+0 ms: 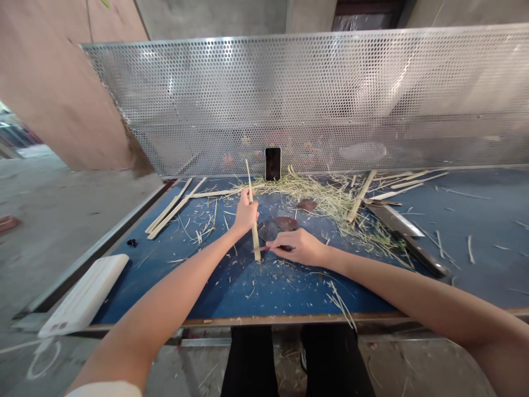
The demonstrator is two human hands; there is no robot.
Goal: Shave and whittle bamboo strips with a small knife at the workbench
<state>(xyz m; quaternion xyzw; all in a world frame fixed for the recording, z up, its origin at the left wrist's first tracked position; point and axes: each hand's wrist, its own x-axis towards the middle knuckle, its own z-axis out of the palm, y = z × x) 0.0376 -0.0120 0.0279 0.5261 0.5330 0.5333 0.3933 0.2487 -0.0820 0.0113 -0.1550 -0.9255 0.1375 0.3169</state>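
My left hand (247, 214) is closed around a pale bamboo strip (255, 240), whose thin upper end sticks up above the fist. The strip's broad lower end comes down to the blue tabletop (231, 281). A small knife (261, 250) is in my closed right hand (303, 246), its handle mostly covered by the fingers. Its narrow blade lies across the strip close to the lower end; I cannot tell how deep it sits. Fine shavings are scattered around both hands. Just beyond my right hand lies a flat brown piece (286, 223).
A phone (273, 164) stands against the perforated metal screen (231, 99). Thin shavings (306, 187) are heaped before it. A large cleaver-like knife (407, 237) lies at right. More bamboo strips (176, 209) rest at left, near a white power strip (86, 295) on the table's edge.
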